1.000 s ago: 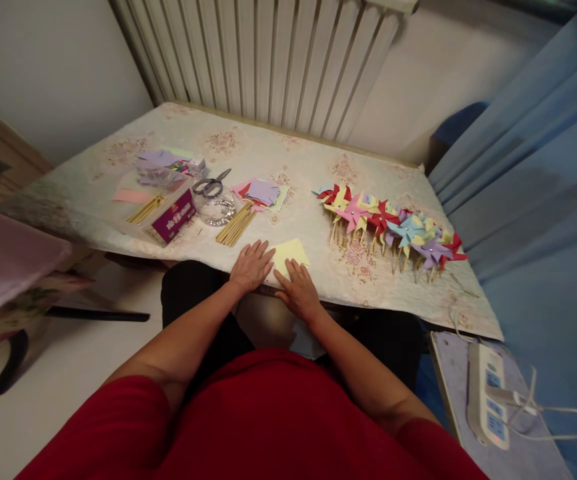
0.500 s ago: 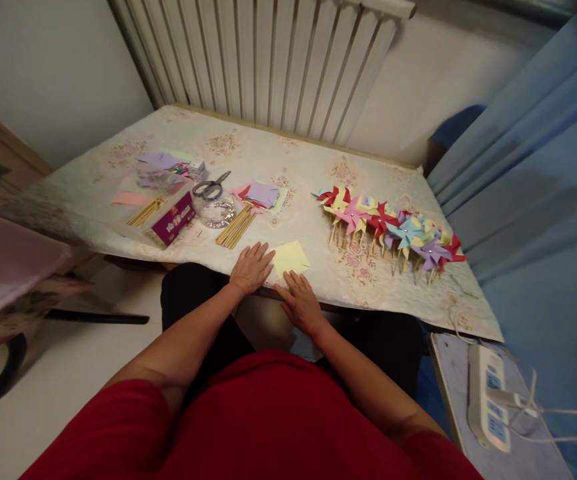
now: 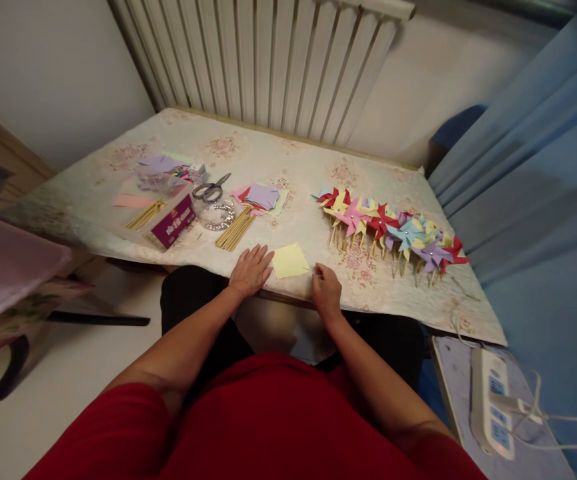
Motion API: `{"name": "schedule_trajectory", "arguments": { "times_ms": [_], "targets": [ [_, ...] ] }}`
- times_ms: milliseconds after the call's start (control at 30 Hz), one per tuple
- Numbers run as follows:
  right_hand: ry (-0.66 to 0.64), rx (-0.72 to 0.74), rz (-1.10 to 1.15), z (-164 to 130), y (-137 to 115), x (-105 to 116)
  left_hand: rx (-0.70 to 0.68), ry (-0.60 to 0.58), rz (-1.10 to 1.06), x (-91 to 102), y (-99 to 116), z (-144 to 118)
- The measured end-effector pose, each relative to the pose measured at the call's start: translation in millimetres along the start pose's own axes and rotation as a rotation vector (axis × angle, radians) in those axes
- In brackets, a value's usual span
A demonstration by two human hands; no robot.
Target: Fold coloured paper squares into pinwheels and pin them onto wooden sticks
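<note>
A square of yellow paper (image 3: 291,261) lies flat on the tablecloth near the front edge, with a short slit at its right corner. My left hand (image 3: 251,269) rests flat beside it, fingers stretched out, fingertips at the paper's left edge. Just past the right corner is my right hand (image 3: 327,288), with its fingers curled in; what they hold, if anything, is hidden. A bundle of thin wooden sticks (image 3: 236,229) lies beyond my left hand. Behind the sticks is a stack of coloured paper squares (image 3: 262,197).
Many paper pinwheels (image 3: 381,220) on sticks lie at the right. At the left are a clear box (image 3: 172,223) with sticks, scissors (image 3: 211,189) and a round clear container (image 3: 217,215) of small shiny pieces. A power strip (image 3: 492,403) sits lower right.
My right hand has moved off the yellow paper's lower edge to the right, and its fingers have curled in. The left hand stays nearly in place.
</note>
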State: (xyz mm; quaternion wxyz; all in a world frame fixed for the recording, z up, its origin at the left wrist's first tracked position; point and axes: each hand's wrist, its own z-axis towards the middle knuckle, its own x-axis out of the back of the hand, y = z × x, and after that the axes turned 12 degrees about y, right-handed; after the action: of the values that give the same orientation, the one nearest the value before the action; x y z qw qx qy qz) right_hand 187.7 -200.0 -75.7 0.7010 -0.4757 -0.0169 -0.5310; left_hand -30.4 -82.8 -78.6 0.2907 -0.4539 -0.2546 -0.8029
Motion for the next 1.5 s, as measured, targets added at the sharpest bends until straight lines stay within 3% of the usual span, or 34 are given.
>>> {"name": "schedule_trajectory", "arguments": {
  "times_ms": [100, 200, 567, 900, 1167, 1333, 1500],
  "targets": [
    [-0.041, -0.255, -0.055, 22, 6, -10, 0.011, -0.006, 0.003, 0.4, 1, 0],
    [-0.103, -0.395, -0.118, 40, 7, -20, 0.025, -0.007, 0.008, -0.1, 1, 1],
    [-0.371, -0.447, -0.213, 75, 1, -43, 0.029, -0.016, 0.002, -0.4, 2, 1],
    [-0.445, -0.47, -0.178, 84, -1, -53, 0.058, 0.026, -0.078, -4.0, 1, 0],
    [-0.363, -0.642, 0.128, 79, 3, -50, 0.099, 0.08, -0.176, -3.1, -2, 0],
    [-0.287, -0.689, 0.277, 78, 5, -46, 0.253, 0.137, -0.305, -5.1, -6, 9],
    [-0.164, -0.808, 0.488, 77, 12, -44, 0.399, 0.107, -0.546, -9.4, -5, 30]
  ]
}}
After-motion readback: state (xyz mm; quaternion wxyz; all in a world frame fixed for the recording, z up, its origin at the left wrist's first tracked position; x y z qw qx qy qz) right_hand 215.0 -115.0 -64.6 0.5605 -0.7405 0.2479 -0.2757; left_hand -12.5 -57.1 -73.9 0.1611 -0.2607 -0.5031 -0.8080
